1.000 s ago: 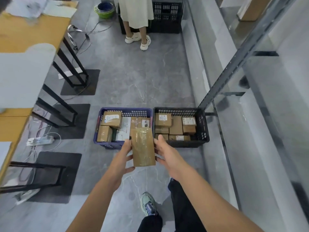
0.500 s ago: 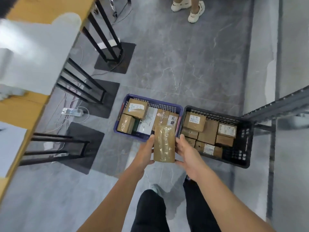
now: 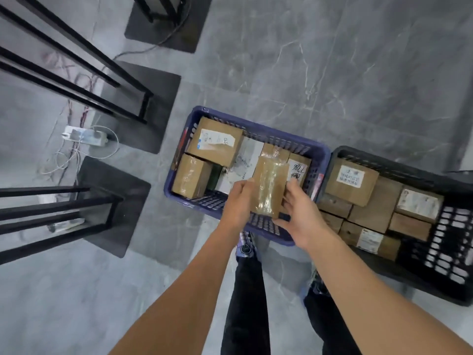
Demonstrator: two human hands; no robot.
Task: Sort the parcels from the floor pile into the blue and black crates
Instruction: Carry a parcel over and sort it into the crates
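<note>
I've stepped closer, so the flat brown parcel [image 3: 268, 187] now hangs over the blue crate [image 3: 317, 152] instead of short of it. My left hand [image 3: 236, 201] and right hand [image 3: 298, 219] hold its two long edges. The black crate [image 3: 458, 262] sits touching on the right, boxes inside.

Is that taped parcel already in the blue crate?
No. The left hand and right hand hold the parcel over the blue crate.

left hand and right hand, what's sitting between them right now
The taped brown parcel, gripped at its edges by the left hand and the right hand, over the blue crate. The head view shows it.
</note>
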